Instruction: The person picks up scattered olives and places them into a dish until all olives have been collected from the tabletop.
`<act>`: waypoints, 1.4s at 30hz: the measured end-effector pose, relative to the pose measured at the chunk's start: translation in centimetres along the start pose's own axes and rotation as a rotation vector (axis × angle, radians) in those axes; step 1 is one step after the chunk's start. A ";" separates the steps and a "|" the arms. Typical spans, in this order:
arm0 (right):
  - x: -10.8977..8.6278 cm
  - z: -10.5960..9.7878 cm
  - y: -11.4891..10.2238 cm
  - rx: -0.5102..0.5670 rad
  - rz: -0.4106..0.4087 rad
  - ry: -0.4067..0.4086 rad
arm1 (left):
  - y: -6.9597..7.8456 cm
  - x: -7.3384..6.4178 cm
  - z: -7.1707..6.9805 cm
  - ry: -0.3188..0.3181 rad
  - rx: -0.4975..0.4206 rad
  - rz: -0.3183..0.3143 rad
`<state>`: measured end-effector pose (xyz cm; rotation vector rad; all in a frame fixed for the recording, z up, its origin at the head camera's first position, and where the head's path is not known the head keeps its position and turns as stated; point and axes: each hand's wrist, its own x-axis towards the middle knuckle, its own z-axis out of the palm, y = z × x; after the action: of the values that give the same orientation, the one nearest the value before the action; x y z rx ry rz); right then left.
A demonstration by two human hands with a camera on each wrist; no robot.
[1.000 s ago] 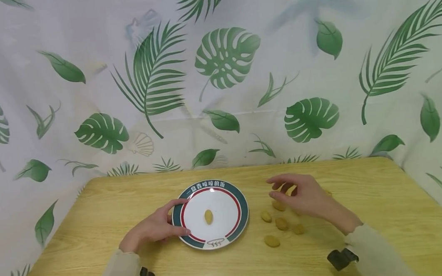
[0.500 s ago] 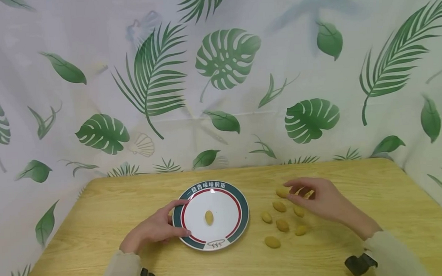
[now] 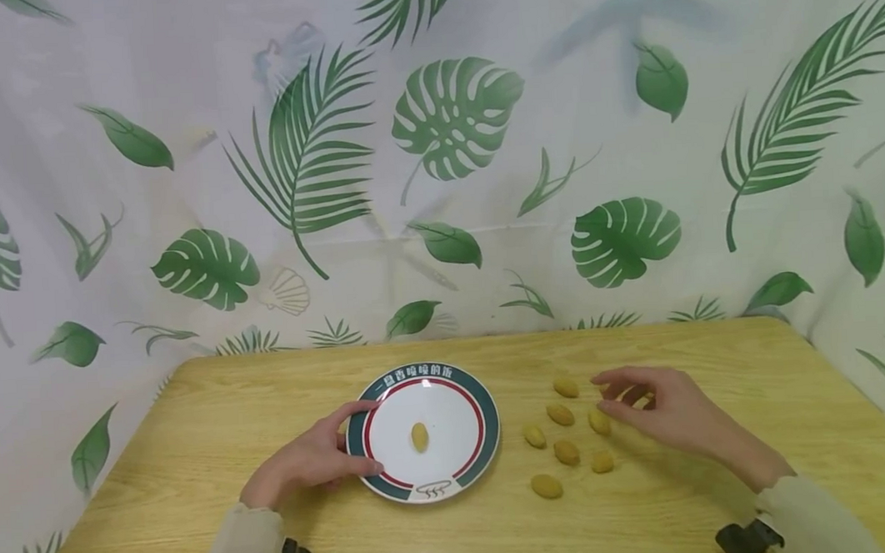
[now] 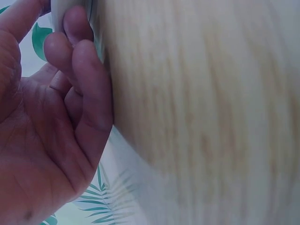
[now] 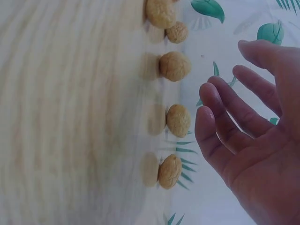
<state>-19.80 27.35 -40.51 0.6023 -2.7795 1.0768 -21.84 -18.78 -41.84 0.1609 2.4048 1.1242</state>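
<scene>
My left hand [image 3: 309,455] grips the left rim of a round white plate [image 3: 460,409] with a dark green border and red ring. In the left wrist view, the curled fingers [image 4: 91,89] reach under the plate's edge. One oval, yellow-brown, wrinkled piece [image 3: 419,436], like a small fruit or nut, lies on the plate. Several similar pieces [image 3: 567,451] are scattered on the table right of it. My right hand [image 3: 667,402] hovers just right of them, fingers loosely bent and holding nothing. In the right wrist view, its fingertips are apart from the nearest pieces [image 5: 178,120].
The wooden table [image 3: 457,551] has a back edge against a white cloth backdrop [image 3: 516,247] printed with green leaves. Dark wrist devices [image 3: 749,538] sit by both sleeves.
My right hand has drawn away to the right from above the scattered pieces, uncovering more of them. The left hand and the plate have stayed in place.
</scene>
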 end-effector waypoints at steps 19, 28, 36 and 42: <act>-0.5 0.2 2.1 0.002 0.023 -0.114 | -0.1 0.1 -0.1 0.004 0.007 -0.015; -0.4 0.8 2.6 0.013 -0.006 -0.135 | -0.1 0.0 -0.2 -0.007 -0.006 -0.005; 0.1 0.9 2.7 0.001 0.014 -0.163 | 0.0 0.0 -0.2 0.001 0.002 -0.013; 0.2 1.0 2.4 0.008 0.039 -0.181 | 0.2 -0.1 -0.1 0.004 0.009 -0.024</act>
<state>-20.92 28.22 -42.71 0.6819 -2.9535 1.0926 -21.85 -18.74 -41.63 0.1321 2.4088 1.1045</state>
